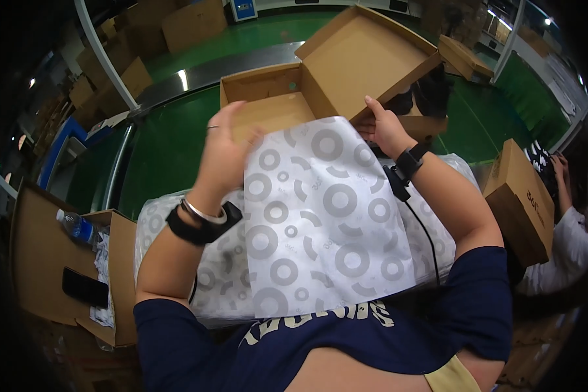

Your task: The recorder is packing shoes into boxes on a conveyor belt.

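Green surface (170,147), workshop: carries one brown shoebox-style carton (272,110), open, its hinged lid (366,62) swung to the right. Sheet (326,215), white, grey ring pattern: from carton's near edge toward the torso. Left hand (223,150): blurred, beside sheet's upper left; grip cannot be told. Right hand (387,130): grip closed on lid's near edge.

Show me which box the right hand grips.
The open box at top centre: the right hand grips its lid. The far-left box and far-right box stand apart.
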Motion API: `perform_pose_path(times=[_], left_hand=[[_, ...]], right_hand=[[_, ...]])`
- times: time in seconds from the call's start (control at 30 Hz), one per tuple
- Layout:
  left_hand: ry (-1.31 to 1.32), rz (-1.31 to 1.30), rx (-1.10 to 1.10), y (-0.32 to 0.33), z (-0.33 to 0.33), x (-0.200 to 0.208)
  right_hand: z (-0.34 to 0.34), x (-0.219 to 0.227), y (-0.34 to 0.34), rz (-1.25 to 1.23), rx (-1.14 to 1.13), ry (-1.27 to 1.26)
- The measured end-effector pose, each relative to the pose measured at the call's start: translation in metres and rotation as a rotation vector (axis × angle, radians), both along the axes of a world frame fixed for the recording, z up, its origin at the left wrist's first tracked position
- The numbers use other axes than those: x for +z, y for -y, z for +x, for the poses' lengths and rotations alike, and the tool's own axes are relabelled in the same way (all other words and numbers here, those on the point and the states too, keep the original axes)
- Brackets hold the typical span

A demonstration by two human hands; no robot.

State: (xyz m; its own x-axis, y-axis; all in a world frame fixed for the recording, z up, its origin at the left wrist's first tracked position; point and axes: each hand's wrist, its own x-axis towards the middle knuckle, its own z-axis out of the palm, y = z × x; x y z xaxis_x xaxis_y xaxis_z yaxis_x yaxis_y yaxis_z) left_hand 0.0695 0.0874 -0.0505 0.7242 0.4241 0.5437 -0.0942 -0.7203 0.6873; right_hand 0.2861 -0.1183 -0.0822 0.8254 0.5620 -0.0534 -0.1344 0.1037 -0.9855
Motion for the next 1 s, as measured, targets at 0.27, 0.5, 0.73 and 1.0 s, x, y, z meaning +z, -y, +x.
perform_pose_path(times=[0.27,0.5,0.73,1.0], left_hand=[[-0.544,0.347,-0.133,0.072,-0.09,-0.039],[-0.235,-0.942,-0.351,0.079,-0.109,-0.026],[-0.068,-0.973,-0.407,-0.017,-0.041,0.078],[-0.756,0.076,0.072,-0.16,0.078,-0.031]], right_hand=[[-0.067,0.002,0.122,-0.643,0.409,-0.047],[-0.156,0.031,0.101,-0.36,0.618,-0.18],[-0.071,0.093,-0.004,-0.125,0.648,0.077],[-0.04,0.043,-0.101,-0.389,0.437,0.545]])
